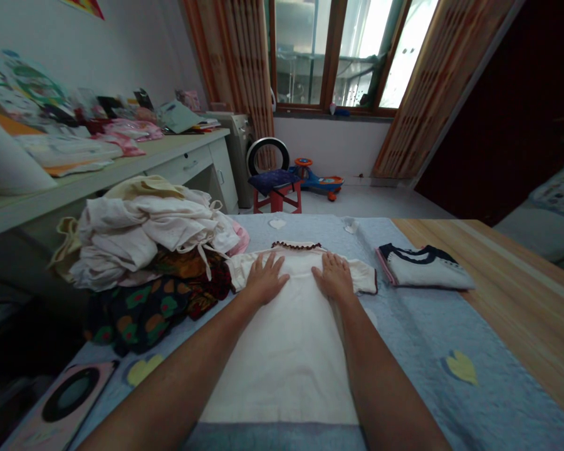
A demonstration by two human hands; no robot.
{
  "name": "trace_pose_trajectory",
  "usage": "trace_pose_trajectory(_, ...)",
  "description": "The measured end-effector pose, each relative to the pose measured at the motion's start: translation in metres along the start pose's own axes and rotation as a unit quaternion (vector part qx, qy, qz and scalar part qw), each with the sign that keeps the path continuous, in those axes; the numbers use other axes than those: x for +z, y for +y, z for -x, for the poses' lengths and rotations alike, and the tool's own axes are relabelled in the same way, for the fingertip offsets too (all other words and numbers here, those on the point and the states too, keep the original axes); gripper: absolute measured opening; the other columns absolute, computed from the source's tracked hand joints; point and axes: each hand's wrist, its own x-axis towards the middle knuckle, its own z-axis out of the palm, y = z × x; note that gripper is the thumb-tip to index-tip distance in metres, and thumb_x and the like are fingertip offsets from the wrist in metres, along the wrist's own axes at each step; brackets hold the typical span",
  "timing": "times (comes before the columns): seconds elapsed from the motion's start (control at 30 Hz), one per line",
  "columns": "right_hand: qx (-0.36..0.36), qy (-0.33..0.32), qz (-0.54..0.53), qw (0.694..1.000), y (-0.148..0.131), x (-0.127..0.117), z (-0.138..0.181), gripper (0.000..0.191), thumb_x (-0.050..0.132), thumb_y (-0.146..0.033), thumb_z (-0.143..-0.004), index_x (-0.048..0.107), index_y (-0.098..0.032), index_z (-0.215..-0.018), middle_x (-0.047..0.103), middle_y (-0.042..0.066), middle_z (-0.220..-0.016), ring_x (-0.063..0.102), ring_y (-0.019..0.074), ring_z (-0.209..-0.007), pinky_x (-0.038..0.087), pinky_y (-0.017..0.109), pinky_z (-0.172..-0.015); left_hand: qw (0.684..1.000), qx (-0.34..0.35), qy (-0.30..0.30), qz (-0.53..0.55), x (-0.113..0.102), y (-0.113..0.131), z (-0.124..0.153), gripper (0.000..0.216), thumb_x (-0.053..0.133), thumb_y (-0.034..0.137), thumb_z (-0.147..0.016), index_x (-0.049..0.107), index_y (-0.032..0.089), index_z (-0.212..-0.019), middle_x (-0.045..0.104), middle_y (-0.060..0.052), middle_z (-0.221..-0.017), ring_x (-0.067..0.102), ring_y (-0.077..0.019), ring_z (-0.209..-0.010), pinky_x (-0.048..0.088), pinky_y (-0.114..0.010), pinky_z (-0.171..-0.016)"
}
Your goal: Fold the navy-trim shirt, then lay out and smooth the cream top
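A cream short-sleeved shirt [286, 351] with a dark trimmed collar lies spread flat on a light blue blanket [427, 338]. My left hand [264, 278] rests palm down on the shirt's upper left chest, fingers stretched out. My right hand [333, 275] lies flat on the upper right chest, fingers also extended. Neither hand holds anything. Both forearms reach across the lower part of the shirt.
A heap of unfolded clothes [145, 250] sits left of the shirt. A folded white and navy garment [423, 266] lies at the right. Bare wooden table [521, 294] shows beyond the blanket. A cluttered desk [98, 169], red stool [277, 191] and toy car [317, 178] stand behind.
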Motion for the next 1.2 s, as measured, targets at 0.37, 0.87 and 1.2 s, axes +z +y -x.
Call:
trace_pose_trajectory(0.37,-0.095,0.005,-0.058,0.994,-0.014,-0.006,-0.003,0.055,0.037,-0.032,-0.097,0.033,-0.015,-0.15,0.027,0.009,-0.159,0.021,0.0189,-0.147,0.015,0.041,-0.117,0.99,0.125,0.06,0.006,0.011,0.028,-0.025,0.047,0.041,0.038,-0.098,0.046,0.019,-0.14,0.038,-0.01,-0.154,0.029,-0.0248,-0.145,0.023,-0.042,-0.117)
trace_pose_trajectory(0.87,0.013,-0.03,-0.035,0.999,-0.016,-0.012,-0.019,0.058,0.041,-0.044,-0.095,0.04,-0.018,-0.147,0.038,0.01,-0.155,0.035,0.0264,-0.139,0.027,0.04,-0.111,0.994,0.087,0.058,0.008,0.019,0.029,-0.022,0.059,0.04,0.058,-0.093,0.044,0.027,-0.144,0.035,-0.006,-0.157,0.022,-0.0327,-0.147,0.02,-0.048,-0.117)
trace_pose_trajectory(1.2,0.142,0.078,-0.052,0.985,-0.024,-0.011,-0.047,0.038,0.035,-0.023,-0.096,0.061,-0.019,-0.124,0.063,0.015,-0.123,0.053,0.0286,-0.113,0.041,0.039,-0.089,0.995,0.085,0.055,0.024,0.017,0.028,-0.021,0.059,0.043,0.057,-0.092,0.044,0.027,-0.143,0.036,-0.006,-0.156,0.022,-0.0319,-0.146,0.021,-0.05,-0.117)
